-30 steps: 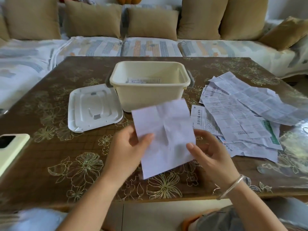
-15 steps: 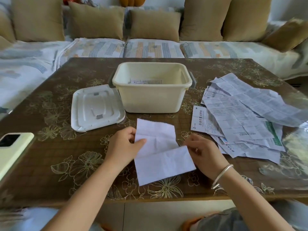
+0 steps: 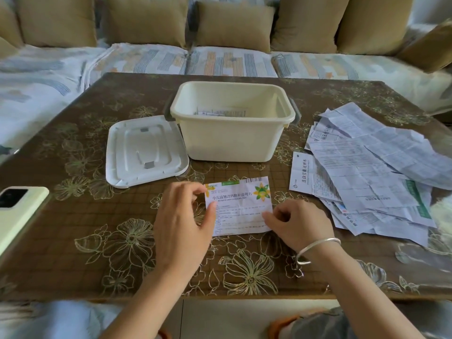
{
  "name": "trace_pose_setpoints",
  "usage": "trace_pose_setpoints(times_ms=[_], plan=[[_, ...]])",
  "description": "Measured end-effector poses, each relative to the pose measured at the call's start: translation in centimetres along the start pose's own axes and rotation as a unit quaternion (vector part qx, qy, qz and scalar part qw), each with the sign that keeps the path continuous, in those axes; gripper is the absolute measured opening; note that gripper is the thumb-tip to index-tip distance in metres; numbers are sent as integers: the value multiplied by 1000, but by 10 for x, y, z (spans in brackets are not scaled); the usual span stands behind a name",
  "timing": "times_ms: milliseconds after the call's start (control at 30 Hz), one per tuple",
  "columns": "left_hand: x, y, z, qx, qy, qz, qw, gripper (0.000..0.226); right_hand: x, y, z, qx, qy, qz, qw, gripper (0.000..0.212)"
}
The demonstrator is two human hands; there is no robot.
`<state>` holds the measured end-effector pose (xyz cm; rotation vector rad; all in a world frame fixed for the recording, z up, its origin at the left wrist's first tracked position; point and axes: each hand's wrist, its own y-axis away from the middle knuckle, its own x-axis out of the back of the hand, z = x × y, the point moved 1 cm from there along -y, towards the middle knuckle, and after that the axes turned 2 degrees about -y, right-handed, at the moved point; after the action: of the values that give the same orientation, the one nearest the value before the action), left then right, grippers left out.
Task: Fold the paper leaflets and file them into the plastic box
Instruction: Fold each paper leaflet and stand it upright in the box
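Box (image 3: pixel 232 140): cream plastic, open-topped, upright at the middle of the counter (image 3: pixel 73 241); taken as landmark for all entries below.

Filed papers (image 3: pixel 220 111): inside box, low against its far wall; only printed edges visible.

Lid (image 3: pixel 144 151): white, lying flat just left of box, one corner close to or touching the box base.

Folded leaflet (image 3: pixel 241 211): in front of box, flat on counter, printed face up, with a green and yellow flower emblem at the corner nearer the box.

Left hand (image 3: pixel 182 223): in front of box and slightly left, fingers curled, forefinger and thumb pinching the leaflet's left edge.

Right hand (image 3: pixel 298 226): in front of box and slightly right, fingers curled in, tips at the leaflet's right edge, apparently pinching it; grip partly hidden by the knuckles.

Bracelet (image 3: pixel 318 248): silver, on the right wrist.

Loose leaflets (image 3: pixel 367 172): unfolded, overlapping in an untidy heap right of box, well apart from the folded one.

Phone (image 3: pixel 17 211): pale green, camera side up, far left of box at the counter's edge.

Sofa (image 3: pixel 232 62): behind box, beyond the counter, patterned cover, tan cushions (image 3: pixel 146 20) along the back.
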<state>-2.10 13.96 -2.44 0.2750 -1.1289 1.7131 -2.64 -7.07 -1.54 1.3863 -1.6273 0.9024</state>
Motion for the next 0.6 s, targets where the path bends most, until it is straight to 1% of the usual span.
trace_pose_setpoints(times_ms=[67,133,233,333,367,433,467,533,600], plan=[[-4,-2,0,-82,-32,-40,995,20,0,1,0,0,7,8,1000,42],[-10,-5,-2,-129,-60,-103,984,27,-1,2,-1,0,10,14,1000,42],[-19,-7,-7,-142,-72,-185,970,41,-3,3,-1,8,19,26,999,38],[-25,-6,-13,-136,-83,-209,965,49,1,5,-1,20,9,28,999,24],[-26,-6,-14,-134,-83,-209,965,50,2,5,-1,20,0,24,1000,24],[-27,-5,-14,-134,-80,-205,966,50,4,5,0,29,-11,21,999,35],[-27,-6,-14,-135,-80,-204,966,51,3,5,0,49,-10,34,998,40],[-28,-5,-14,-139,-81,-204,966,51,1,5,-2,145,12,76,986,41],[-27,-5,-15,-139,-75,-208,965,51,-2,4,-6,246,22,66,967,38]])
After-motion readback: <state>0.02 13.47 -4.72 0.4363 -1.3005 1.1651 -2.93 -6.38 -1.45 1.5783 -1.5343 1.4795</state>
